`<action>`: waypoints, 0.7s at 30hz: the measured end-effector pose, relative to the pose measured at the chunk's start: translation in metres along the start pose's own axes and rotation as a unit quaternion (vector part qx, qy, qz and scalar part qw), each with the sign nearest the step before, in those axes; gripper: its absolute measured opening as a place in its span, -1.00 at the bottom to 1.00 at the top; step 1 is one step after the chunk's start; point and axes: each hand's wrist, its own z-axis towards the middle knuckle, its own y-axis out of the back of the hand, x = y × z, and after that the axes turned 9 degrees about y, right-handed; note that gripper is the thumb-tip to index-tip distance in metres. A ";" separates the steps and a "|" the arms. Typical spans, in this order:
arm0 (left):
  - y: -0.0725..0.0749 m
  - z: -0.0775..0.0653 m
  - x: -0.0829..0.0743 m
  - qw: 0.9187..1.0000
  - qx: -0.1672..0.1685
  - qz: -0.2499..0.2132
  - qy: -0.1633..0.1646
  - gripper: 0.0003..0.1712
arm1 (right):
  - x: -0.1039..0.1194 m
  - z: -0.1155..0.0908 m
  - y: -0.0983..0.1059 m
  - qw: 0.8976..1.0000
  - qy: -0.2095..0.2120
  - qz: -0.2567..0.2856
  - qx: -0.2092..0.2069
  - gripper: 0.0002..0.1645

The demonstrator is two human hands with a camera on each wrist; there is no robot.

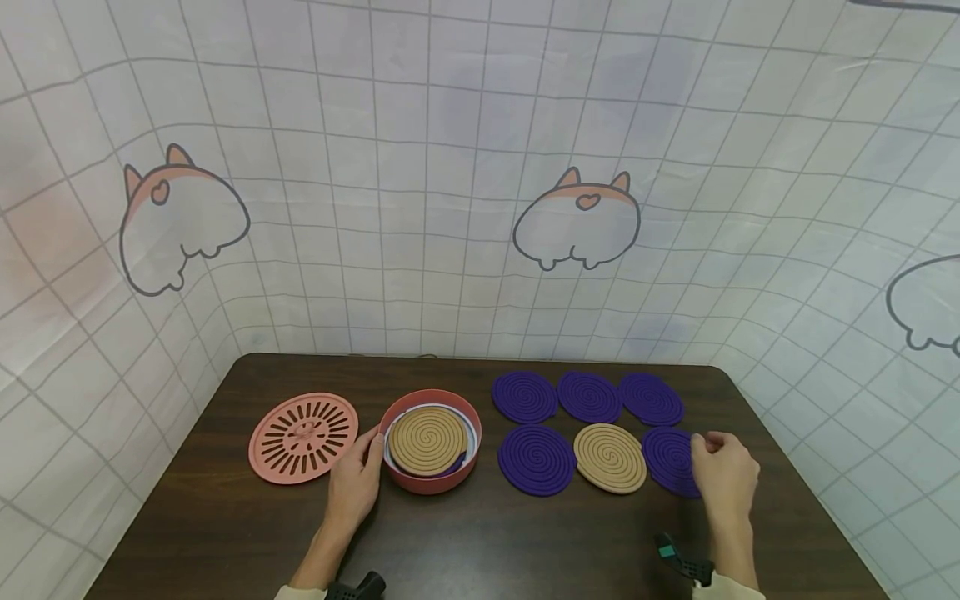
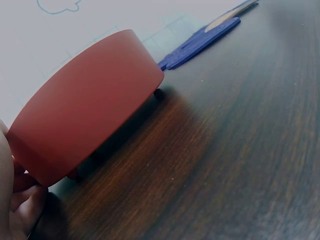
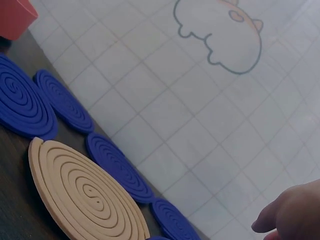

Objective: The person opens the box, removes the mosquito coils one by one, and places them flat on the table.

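Observation:
My left hand grips the left side of a round red mosquito coil box, with the thumb at the rim and fingers at its underside in the left wrist view. Inside, a tan mosquito coil lies over a purple coil, of which only a sliver shows, and a white liner. My right hand has curled fingers and overlaps the right edge of a purple mosquito coil. In the right wrist view its thumb shows with no coil beside it; I cannot tell whether the fingers pinch the coil.
A slotted pink lid lies left of the box. Right of the box lie two rows of coils: a purple coil and a tan coil in front, several purple coils behind. A patterned cloth wall surrounds the table.

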 end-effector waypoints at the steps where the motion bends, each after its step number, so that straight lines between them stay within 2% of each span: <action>1: 0.000 0.000 0.000 1.000 -0.001 0.000 0.001 -0.41 | 0.001 -0.001 0.000 1.000 0.003 0.002 -0.003 -0.49; 14: 0.000 0.000 0.000 1.000 0.005 0.002 0.010 -0.39 | 0.016 -0.003 -0.006 0.999 0.034 0.016 -0.039 -0.55; 21: 0.001 -0.001 0.000 1.000 0.008 0.000 0.012 -0.39 | 0.024 -0.006 -0.009 0.999 0.036 0.026 -0.026 -0.55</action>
